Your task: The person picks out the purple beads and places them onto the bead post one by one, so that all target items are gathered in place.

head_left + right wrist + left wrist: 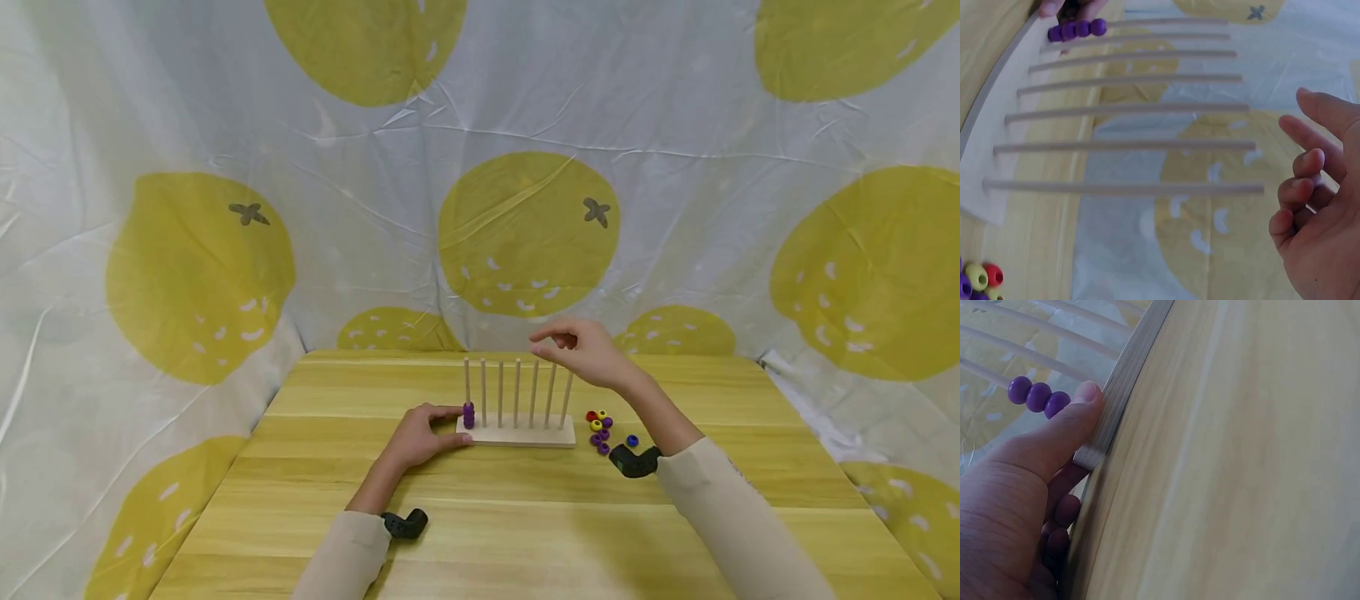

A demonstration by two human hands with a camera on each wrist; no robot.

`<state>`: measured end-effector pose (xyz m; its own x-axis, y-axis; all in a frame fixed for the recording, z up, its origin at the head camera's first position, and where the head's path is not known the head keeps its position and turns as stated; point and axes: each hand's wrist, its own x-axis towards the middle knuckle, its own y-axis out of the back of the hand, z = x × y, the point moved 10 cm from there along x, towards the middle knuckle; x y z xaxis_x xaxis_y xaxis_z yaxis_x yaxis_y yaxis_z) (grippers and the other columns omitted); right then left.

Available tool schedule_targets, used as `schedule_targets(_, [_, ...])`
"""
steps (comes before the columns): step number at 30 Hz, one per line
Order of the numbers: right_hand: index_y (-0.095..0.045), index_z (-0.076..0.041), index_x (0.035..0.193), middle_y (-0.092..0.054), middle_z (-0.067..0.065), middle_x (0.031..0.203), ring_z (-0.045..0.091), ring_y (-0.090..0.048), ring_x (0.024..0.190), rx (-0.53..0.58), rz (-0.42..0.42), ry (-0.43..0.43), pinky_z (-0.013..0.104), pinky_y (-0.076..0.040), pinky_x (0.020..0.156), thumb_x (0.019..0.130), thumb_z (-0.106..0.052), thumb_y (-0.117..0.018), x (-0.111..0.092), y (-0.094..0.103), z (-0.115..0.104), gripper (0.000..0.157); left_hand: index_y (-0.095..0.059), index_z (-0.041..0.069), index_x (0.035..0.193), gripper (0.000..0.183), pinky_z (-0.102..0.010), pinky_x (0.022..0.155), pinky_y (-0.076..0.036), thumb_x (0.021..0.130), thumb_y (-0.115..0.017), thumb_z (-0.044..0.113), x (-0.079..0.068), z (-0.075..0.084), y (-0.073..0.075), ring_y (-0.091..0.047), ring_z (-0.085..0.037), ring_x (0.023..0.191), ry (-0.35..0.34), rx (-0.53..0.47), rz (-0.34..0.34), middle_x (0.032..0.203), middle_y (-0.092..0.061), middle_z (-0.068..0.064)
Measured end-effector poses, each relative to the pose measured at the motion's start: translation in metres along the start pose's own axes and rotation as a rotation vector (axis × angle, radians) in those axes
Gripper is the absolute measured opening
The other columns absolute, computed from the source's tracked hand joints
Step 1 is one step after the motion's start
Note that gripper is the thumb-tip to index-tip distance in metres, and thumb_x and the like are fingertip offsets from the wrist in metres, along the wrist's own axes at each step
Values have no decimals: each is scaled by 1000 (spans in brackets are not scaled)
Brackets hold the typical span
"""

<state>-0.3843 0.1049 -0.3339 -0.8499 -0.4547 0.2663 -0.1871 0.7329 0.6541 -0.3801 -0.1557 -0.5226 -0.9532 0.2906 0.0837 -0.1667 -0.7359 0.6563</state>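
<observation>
A pale wooden base (517, 437) with a row of several upright pegs (517, 392) stands on the table. Purple beads (1084, 28) are stacked at the foot of its leftmost peg. My left hand (420, 435) grips the base's left end, its thumb (1088, 394) along the front edge. Above the right-hand pegs, my right hand (588, 354) is raised in the air. Its thumb and index finger are apart with nothing between them, and the other fingers curl loosely, as the right wrist view shows.
Right of the base lies a loose group of beads: a red bead (591, 416), yellow beads (596, 426) and several purple beads (603, 448). A blue bead (633, 441) sits slightly apart. Behind the wooden table (495, 517) hangs a lemon-print cloth (360, 250).
</observation>
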Motion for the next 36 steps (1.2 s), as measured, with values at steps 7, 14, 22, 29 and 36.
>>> schedule_targets(7, [-76, -18, 122, -40, 5, 77, 19, -33, 66, 9, 31, -34, 32, -34, 63, 101, -35, -68, -22, 32, 20, 29, -72, 34, 131, 60, -52, 113, -45, 77, -86, 58, 3, -2, 2, -58, -30, 133, 5, 15, 8, 137, -68, 1])
schedule_targets(14, [-75, -16, 124, -61, 5, 89, 18, -43, 64, 0, 62, -79, 31, -40, 59, 104, -37, -64, -41, 45, 39, 32, -72, 35, 131, 60, -53, 113, -45, 77, -86, 59, 6, -3, 4, -57, -30, 133, 5, 12, 7, 137, -68, 2])
schedule_targets(22, [-73, -17, 126, -56, 6, 77, 18, -42, 61, -24, 74, -117, 31, -39, 56, 105, -39, -60, -61, 47, 65, 33, -72, 36, 131, 60, -52, 114, -45, 77, -86, 59, 3, -5, 1, -57, -30, 134, 16, 13, -2, 138, -67, 2])
schedule_targets(29, [-73, -14, 127, -47, 3, 69, 16, -38, 58, -24, 87, -170, 30, -35, 54, 104, -35, -63, -79, 44, 92, 33, -72, 36, 130, 60, -53, 114, -44, 77, -86, 58, 2, -4, 1, -56, -31, 135, 18, 3, -1, 138, -67, 2])
schedule_targets(36, [-72, -7, 125, -47, 5, 70, 15, -37, 58, -18, 95, -191, 30, -35, 54, 104, -27, -64, -93, 43, 111, 31, -72, 36, 130, 59, -54, 113, -45, 77, -86, 58, 1, -6, -2, -57, -31, 134, 21, -1, -1, 138, -67, 1])
